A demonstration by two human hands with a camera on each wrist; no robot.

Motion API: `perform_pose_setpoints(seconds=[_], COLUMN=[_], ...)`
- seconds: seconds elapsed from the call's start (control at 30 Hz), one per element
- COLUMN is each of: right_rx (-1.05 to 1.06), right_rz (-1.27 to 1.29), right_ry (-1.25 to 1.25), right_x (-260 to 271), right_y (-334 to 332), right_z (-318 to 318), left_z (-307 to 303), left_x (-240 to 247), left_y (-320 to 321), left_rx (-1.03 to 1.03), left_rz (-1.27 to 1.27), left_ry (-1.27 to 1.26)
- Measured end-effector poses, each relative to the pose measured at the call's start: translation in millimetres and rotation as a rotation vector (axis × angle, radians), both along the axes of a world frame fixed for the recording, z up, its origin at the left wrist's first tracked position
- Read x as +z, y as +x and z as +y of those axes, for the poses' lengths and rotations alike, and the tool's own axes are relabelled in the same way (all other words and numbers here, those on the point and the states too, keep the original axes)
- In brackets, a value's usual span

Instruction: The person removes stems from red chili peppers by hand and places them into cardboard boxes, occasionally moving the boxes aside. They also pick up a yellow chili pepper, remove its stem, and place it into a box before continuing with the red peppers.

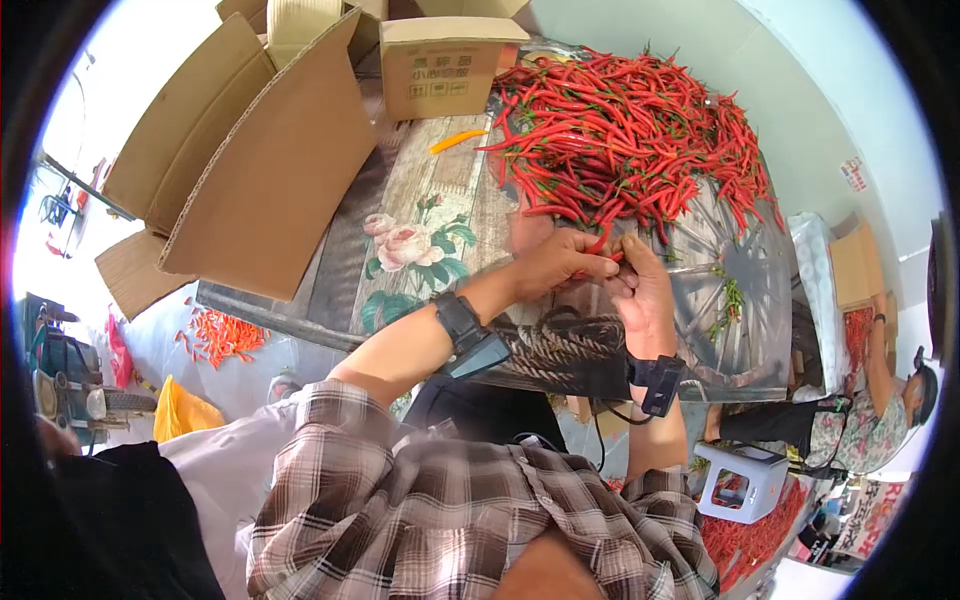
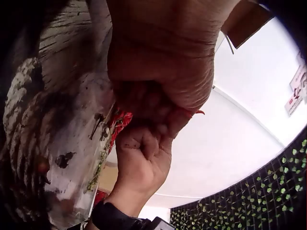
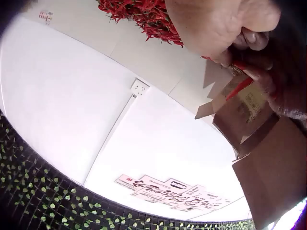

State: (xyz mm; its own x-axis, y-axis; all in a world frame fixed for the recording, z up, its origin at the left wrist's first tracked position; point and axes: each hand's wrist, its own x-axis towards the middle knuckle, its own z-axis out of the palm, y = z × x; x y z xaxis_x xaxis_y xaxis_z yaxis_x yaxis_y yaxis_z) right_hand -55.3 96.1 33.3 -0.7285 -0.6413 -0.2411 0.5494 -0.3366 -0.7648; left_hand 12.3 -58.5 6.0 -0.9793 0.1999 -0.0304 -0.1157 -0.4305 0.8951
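Note:
My left hand holds a red chili pepper between thumb and fingers, its curved end sticking up past the fingertips. Close against it, my right hand pinches at the pepper's other end, thumb and forefinger together. In the right wrist view, red pepper lengths show between the two hands. The left wrist view has both hands meeting, with a red tip poking out beside the left hand; the rest is hidden by the palm. Just beyond the hands lies a large heap of red chili peppers.
Green stems lie on the table's right side. A yellow-orange pepper rests near a small carton. A large open carton stands at left. Orange-red pieces lie on the floor. Another person sits at right by a grey-white stool.

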Motion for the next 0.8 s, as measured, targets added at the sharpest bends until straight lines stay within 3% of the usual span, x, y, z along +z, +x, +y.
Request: perform_pose_setpoints(seconds=[0.1,0.17,0.2,0.27,0.3,0.37,0.57,0.67,0.73,0.8], right_rx=[-0.002,0.077,0.074,-0.165,-0.163,-0.248,-0.226,-0.21,-0.09,-0.011], right_rz=[-0.14,-0.086,-0.093,0.364,0.362,0.886,1.176,1.102,0.781,0.715], right_ry=[-0.096,-0.417,-0.413,-0.005,-0.003,0.712,0.818,0.734,0.557,0.411], right_x=[8,35,42,47,40,13,-2,-8,-5,-7], right_y=[-10,-15,-15,-16,-24,-47,-37,-29,-20,-3], right_z=[13,20,22,26,31,45,58,58,56,46], left_z=[-4,-3,-3,0,0,0,-4,-5,5,24], left_x=[-5,-10,-11,-17,-8,0,-16,-26,-33,-41], left_y=[0,-1,-4,-3,-1,-1,-10,-14,-25,-31], left_rx=[-0.035,-0.047,-0.072,-0.094,-0.072,-0.042,0.08,0.173,0.217,0.689], left_rz=[0.016,0.008,-0.008,-0.033,-0.053,-0.066,0.084,0.111,0.142,0.54], left_ry=[-0.036,-0.093,0.051,0.201,0.166,0.132,0.15,0.075,0.001,-0.56])
